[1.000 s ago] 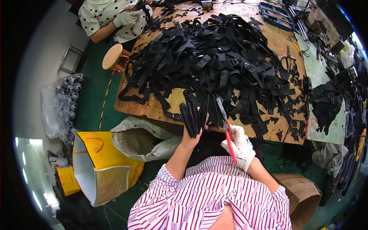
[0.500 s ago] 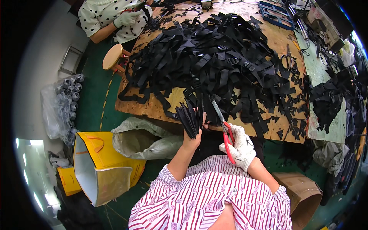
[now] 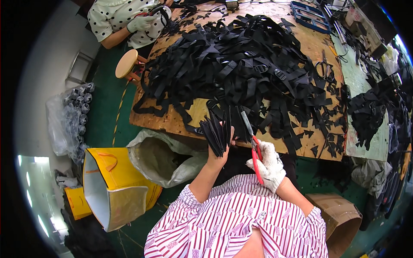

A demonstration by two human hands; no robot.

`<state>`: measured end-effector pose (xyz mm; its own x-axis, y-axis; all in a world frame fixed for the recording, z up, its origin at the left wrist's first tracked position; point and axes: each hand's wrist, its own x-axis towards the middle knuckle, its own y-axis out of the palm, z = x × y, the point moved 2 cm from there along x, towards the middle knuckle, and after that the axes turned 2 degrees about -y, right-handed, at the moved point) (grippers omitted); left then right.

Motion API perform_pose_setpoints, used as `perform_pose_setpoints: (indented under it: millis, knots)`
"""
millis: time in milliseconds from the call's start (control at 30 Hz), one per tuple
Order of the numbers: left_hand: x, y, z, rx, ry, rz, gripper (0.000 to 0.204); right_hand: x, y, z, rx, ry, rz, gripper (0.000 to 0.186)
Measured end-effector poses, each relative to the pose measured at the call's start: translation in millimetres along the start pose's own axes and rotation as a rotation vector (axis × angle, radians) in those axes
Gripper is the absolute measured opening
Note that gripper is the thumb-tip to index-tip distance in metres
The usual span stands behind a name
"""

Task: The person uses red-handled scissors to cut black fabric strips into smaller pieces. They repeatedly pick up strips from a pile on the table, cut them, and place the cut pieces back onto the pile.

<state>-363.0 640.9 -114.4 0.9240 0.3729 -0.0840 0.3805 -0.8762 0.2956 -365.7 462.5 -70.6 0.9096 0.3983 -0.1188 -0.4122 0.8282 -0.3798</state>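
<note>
My bare left hand [image 3: 220,155] is closed round a fanned bundle of black webbing pieces [image 3: 214,134], held just off the table's front edge. In a white knitted glove, my right hand [image 3: 272,167] grips red-handled scissors-like cutters [image 3: 257,161]. Their grey metal tip [image 3: 246,122] points away from me, a little to the right of the bundle and apart from it. Beyond both hands rises a large heap of black webbing straps [image 3: 232,64], some with plastic buckles [image 3: 279,74]. My left fingertips are partly hidden behind the bundle.
Small black triangular offcuts [image 3: 307,133] litter the wooden table [image 3: 161,122]. Black-handled scissors [image 3: 323,69] lie at the right. An open pale sack [image 3: 150,159] and a yellow bag [image 3: 114,172] stand at lower left, a cardboard box [image 3: 337,210] at lower right. Across the table, a gloved co-worker [image 3: 142,22] works.
My left hand and the bundle have shifted slightly right. The cutters have turned a little, staying in my right hand. The pale sack's mouth has shifted and opened wider.
</note>
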Motion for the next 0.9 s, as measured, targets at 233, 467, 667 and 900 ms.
perform_pose_setpoints:
  millis: [233,467,667,900]
  knots:
    - [2.5,-22.8,14.6,0.042,0.108,0.252,0.040,4.9,-6.4,3.7,0.000,-0.004,0.039,0.064]
    - [-1.3,-27.3,21.4,-0.012,-0.020,0.235,0.049,3.4,-2.3,0.3,-0.013,0.035,0.022,0.063]
    - [5.4,-15.9,5.6,-0.306,-0.124,0.309,0.033,5.9,-5.6,-3.5,0.004,-0.032,0.015,0.064]
    - [-2.1,-4.5,-7.7,-0.100,0.067,0.321,0.039,3.0,0.8,-7.6,0.052,-0.026,-0.054,0.064]
